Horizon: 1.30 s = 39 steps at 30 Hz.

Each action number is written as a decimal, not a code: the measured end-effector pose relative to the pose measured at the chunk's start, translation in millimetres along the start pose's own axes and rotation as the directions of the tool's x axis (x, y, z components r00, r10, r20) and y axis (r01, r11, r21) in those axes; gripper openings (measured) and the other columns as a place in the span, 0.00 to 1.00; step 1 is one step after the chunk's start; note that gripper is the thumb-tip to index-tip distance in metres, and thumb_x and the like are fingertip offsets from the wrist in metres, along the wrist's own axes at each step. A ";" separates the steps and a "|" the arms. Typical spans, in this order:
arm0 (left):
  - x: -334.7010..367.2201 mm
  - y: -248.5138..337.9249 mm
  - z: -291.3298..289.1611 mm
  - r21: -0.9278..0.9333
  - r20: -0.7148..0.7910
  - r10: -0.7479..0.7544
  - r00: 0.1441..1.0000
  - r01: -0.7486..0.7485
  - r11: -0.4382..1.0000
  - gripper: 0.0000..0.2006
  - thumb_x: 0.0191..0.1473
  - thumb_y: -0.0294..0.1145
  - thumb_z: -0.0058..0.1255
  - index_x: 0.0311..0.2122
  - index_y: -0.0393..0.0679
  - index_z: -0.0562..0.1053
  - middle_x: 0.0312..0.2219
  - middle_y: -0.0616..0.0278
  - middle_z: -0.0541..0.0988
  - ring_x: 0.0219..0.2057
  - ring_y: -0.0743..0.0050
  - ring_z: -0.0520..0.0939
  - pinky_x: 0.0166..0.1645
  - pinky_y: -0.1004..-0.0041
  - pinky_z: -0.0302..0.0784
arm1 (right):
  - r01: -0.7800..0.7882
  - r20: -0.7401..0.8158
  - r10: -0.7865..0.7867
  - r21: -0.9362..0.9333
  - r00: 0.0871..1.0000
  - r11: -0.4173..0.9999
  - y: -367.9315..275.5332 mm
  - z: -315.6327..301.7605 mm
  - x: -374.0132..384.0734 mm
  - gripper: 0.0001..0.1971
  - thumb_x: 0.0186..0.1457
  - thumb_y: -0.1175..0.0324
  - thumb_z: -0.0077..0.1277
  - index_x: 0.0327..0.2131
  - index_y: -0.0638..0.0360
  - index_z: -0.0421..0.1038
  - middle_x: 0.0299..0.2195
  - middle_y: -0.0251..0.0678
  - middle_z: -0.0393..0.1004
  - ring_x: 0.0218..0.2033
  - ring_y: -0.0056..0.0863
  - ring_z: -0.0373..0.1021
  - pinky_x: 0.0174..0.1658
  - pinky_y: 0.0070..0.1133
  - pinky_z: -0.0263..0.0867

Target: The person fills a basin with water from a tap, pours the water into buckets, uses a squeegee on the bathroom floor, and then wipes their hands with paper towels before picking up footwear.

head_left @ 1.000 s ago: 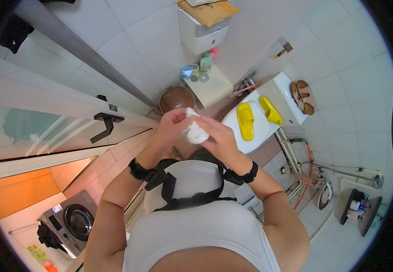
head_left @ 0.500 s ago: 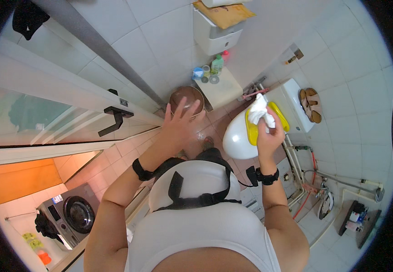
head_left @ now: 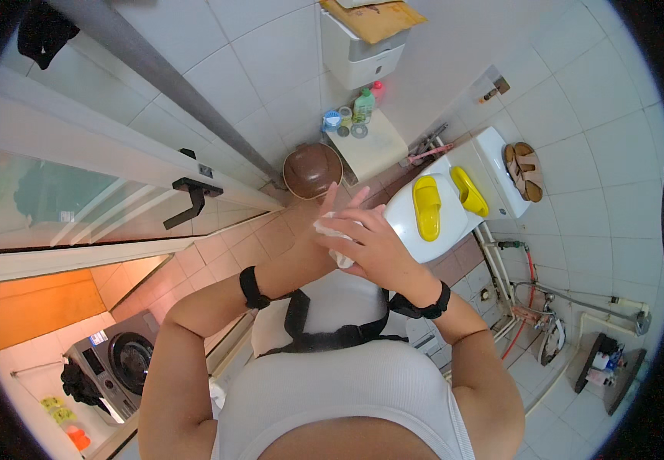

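Observation:
My right hand holds a crumpled white tissue and presses it against my left hand. The two hands meet in front of my body, above the tiled floor. My left hand's fingers are stretched out and spread, though its palm is partly hidden behind the tissue and my right hand. The right fingers curve over the tissue. Black straps circle both wrists. Just beyond the hands sits a brown bin. To their right is a white toilet with a pair of yellow slippers on its closed lid.
Brown sandals rest on the toilet tank. Bottles, including a green one, stand on a low pale cabinet below a wall dispenser. At left is a door with a black handle; a washing machine stands beyond.
My right hand has brought the tissue leftward from above the toilet to my left hand. My left hand has come slightly nearer my body. The slippers now show fully.

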<state>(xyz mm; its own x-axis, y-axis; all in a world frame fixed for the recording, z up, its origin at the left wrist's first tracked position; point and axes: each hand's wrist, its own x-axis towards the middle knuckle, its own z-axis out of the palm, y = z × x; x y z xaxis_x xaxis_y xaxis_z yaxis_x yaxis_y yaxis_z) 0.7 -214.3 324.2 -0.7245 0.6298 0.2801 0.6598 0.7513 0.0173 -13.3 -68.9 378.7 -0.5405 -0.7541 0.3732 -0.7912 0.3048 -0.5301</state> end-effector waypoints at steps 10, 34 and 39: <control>-3.6 -24.4 -26.7 -0.136 0.160 0.089 0.983 -0.067 0.988 0.27 0.44 0.43 0.55 0.51 0.48 0.68 0.56 0.58 0.63 0.61 0.57 0.56 0.57 0.35 0.49 | -0.404 -0.158 0.392 -0.050 0.906 0.914 65.4 -10.3 -38.9 0.23 0.35 0.75 0.58 0.41 0.55 0.69 0.45 0.36 0.71 0.44 0.39 0.66 0.47 0.27 0.63; 1.1 -43.3 -44.2 -0.491 0.047 -0.461 0.886 0.422 0.762 0.44 0.38 0.46 0.64 0.60 0.49 0.56 0.61 0.50 0.50 0.62 0.36 0.46 0.62 0.48 0.47 | -0.311 -0.433 0.375 0.212 0.820 0.926 46.4 3.6 -27.5 0.25 0.30 0.81 0.57 0.39 0.58 0.73 0.42 0.38 0.74 0.42 0.38 0.68 0.46 0.27 0.63; -4.9 -43.4 -42.5 -0.480 0.084 -0.420 0.903 0.406 0.778 0.44 0.38 0.47 0.63 0.61 0.50 0.55 0.62 0.51 0.49 0.63 0.38 0.45 0.62 0.49 0.46 | -0.304 -0.538 0.351 0.177 0.766 0.936 48.2 2.7 -28.1 0.25 0.31 0.82 0.55 0.40 0.59 0.72 0.42 0.40 0.73 0.43 0.38 0.67 0.48 0.27 0.62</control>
<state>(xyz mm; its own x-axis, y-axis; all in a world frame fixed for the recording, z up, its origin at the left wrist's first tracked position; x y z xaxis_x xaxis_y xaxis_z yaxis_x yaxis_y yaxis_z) -16.0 -258.3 362.9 -0.9486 0.2697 0.1655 0.3145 0.7453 0.5879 -35.5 -34.6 340.6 -0.8458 -0.1574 0.5098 -0.5255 0.4114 -0.7447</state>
